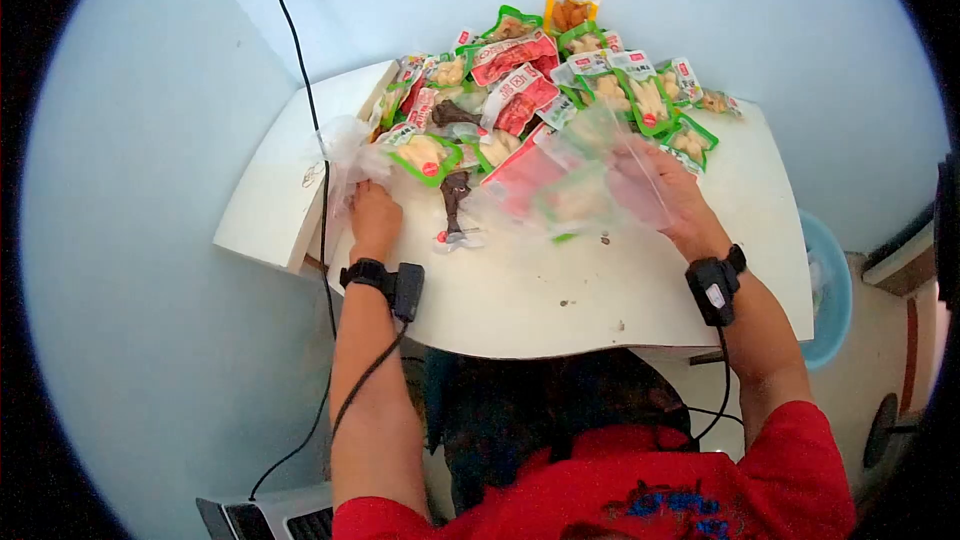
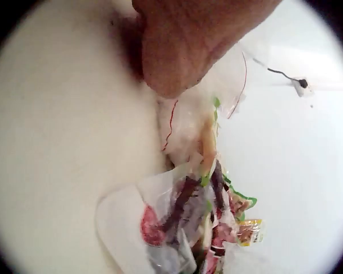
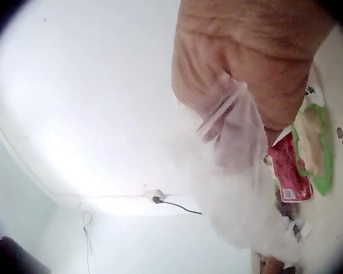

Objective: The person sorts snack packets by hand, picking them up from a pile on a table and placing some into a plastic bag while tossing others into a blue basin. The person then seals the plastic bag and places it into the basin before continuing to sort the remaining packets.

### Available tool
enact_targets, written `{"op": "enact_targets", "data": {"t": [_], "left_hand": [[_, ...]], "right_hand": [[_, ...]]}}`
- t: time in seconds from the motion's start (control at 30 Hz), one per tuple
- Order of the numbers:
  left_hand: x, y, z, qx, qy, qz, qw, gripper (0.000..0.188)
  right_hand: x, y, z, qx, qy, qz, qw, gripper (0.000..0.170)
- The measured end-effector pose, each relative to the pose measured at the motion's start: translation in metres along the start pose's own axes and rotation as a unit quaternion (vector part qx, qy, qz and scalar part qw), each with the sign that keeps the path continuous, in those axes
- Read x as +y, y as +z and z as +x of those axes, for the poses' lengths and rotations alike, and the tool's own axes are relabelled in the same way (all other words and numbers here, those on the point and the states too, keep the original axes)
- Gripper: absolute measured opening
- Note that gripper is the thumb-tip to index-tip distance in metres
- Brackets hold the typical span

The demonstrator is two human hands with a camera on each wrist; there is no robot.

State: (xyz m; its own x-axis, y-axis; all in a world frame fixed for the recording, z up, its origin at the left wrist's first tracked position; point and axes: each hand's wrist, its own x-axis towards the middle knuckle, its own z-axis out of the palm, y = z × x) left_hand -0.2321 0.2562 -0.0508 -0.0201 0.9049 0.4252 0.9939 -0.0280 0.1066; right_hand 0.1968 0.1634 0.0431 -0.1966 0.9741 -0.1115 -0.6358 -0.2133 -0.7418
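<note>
A clear plastic bag (image 1: 580, 165) stretches across the table between my two hands. My right hand (image 1: 680, 205) grips its edge on the right, and the film hangs from the palm in the right wrist view (image 3: 234, 171). On the left, my left hand (image 1: 376, 220) holds the bunched end of the bag, its fingertips partly hidden by the plastic. Seen through the film are a red-and-white packet (image 1: 515, 180) and a green-edged packet (image 1: 575, 202). A vacuum-packed dark drumstick (image 1: 455, 202) lies near the left hand.
Behind the hands, several sealed food packets (image 1: 520, 100) are heaped on the white table (image 1: 500, 310) against the wall. A yellow-edged pouch (image 1: 573, 2) leans at the back. A black cable (image 1: 310, 90) hangs at the left. A blue basin (image 1: 828, 290) stands on the right.
</note>
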Motion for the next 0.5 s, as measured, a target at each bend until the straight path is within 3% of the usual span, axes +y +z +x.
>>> {"op": "enact_targets", "data": {"t": [0.03, 0.13, 0.23, 0.33, 0.43, 0.47, 0.5], "left_hand": [[0.000, 0.000, -0.002, 0.034, 0.022, -0.032, 0.999, 0.034], [0.013, -0.044, -0.006, -0.083, 0.032, 0.022, 0.996, 0.034], [0.045, -0.076, -0.023, -0.047, -0.038, 0.035, 0.998, 0.029], [0.076, -0.108, -0.045, 0.084, 0.033, 0.020, 0.996, 0.027], [0.099, -0.115, -0.055, 0.169, 0.042, -0.102, 0.979, 0.030], [0.106, -0.121, -0.061, 0.074, -0.007, -0.200, 0.977, 0.038], [0.114, -0.120, -0.067, 0.010, -0.064, -0.353, 0.934, 0.043]], "right_hand": [[0.002, -0.002, 0.000, -0.028, -0.008, -0.005, 1.000, 0.014], [0.004, -0.017, 0.001, -0.094, -0.019, -0.018, 0.995, 0.015], [0.006, -0.029, 0.002, -0.153, -0.006, 0.008, 0.988, 0.016], [0.008, -0.032, 0.003, -0.162, -0.014, 0.024, 0.986, 0.018], [0.004, -0.020, -0.004, -0.143, -0.028, 0.037, 0.989, 0.017], [0.003, -0.014, -0.007, -0.136, -0.029, 0.043, 0.989, 0.016], [0.002, -0.006, -0.012, -0.149, -0.034, 0.046, 0.987, 0.018]]}}
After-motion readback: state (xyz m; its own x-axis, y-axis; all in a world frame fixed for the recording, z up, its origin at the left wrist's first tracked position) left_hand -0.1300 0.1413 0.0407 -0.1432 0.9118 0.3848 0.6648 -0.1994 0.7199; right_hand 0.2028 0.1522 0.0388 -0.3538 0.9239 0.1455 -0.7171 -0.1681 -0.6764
